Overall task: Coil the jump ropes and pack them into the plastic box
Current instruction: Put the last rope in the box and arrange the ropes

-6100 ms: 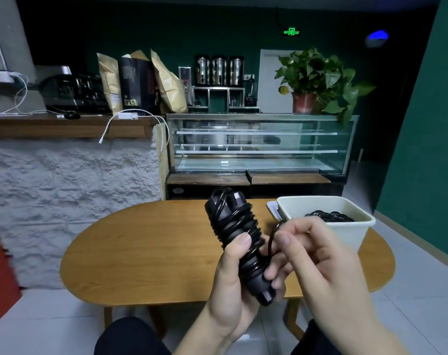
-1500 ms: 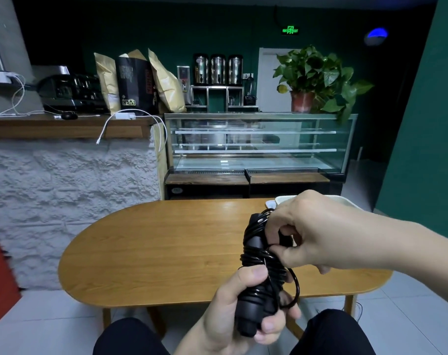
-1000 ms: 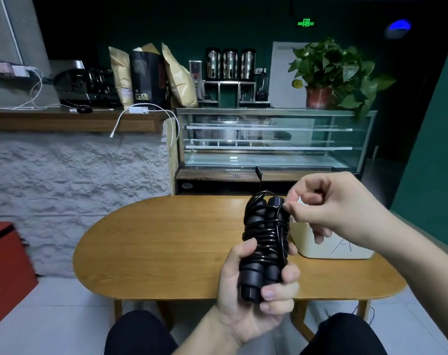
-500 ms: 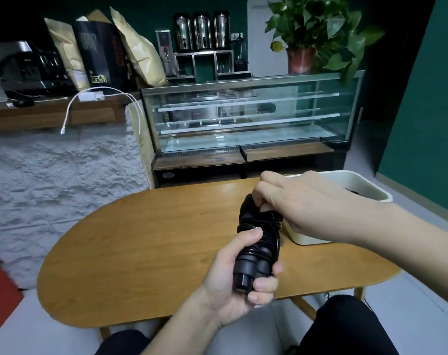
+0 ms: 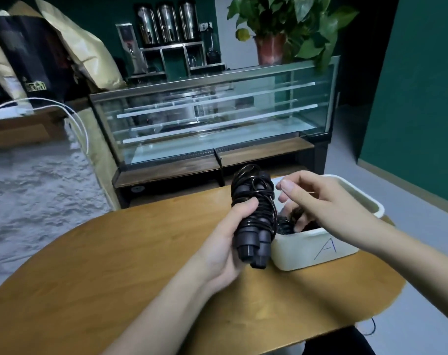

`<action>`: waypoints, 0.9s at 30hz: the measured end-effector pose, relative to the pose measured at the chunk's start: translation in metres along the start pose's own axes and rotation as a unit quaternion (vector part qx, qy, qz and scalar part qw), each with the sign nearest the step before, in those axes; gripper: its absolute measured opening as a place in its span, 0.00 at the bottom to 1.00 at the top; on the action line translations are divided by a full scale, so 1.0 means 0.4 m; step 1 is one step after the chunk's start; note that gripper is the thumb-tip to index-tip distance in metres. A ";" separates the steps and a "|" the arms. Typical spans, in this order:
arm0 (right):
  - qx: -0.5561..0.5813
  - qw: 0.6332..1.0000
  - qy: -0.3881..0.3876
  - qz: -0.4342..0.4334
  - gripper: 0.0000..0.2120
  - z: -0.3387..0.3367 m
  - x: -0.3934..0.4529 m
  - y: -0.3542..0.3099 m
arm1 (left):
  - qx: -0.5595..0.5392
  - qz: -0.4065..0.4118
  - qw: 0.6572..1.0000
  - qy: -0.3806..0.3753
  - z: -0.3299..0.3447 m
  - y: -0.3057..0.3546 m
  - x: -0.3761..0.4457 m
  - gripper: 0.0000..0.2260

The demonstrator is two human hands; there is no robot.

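My left hand (image 5: 226, 238) grips a black jump rope (image 5: 253, 201), its cord wound tightly round the two handles, held upright just left of the white plastic box (image 5: 317, 249). The box stands on the wooden table (image 5: 120, 265) and bears a hand-drawn letter A on its front wall. Another coiled black rope (image 5: 285, 226) lies inside it, partly hidden. My right hand (image 5: 312, 198) hovers over the box with relaxed fingers, apart from the bundle and holding nothing.
A glass display case (image 5: 212, 119) stands behind the table, with a potted plant (image 5: 281, 26) on top. A stone-faced counter (image 5: 38, 180) with bags and white cables is at the left. A green wall (image 5: 417, 98) is to the right.
My right hand has let go of the top of the bundle and drawn back over the box. My head has moved closer and looks further down.
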State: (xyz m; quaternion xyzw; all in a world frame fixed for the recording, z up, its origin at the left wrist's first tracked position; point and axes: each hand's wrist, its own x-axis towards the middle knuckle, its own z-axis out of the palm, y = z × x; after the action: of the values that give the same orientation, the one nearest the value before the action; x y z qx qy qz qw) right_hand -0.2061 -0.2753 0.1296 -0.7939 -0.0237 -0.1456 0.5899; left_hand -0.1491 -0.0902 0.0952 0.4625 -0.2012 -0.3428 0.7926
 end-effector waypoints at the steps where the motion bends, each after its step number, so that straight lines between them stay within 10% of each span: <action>1: 0.020 1.000 -0.006 0.015 0.18 -0.009 0.016 0.016 | 0.021 -0.003 1.000 -0.009 0.002 0.004 0.036 0.16; 13: -0.054 0.987 0.037 0.149 0.16 -0.103 0.218 0.253 | 0.376 -0.049 0.918 0.117 -0.036 -0.014 0.373 0.27; 27: -0.414 0.897 -0.091 0.125 0.15 -0.096 0.265 0.363 | 0.711 -0.221 0.667 0.036 0.007 -0.042 0.444 0.16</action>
State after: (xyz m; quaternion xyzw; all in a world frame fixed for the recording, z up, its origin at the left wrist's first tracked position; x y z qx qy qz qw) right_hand -0.0821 -0.3700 0.0321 -0.9726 0.0850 0.0055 0.2163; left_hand -0.0356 -0.2272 0.0822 0.9284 -0.2471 -0.2442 0.1316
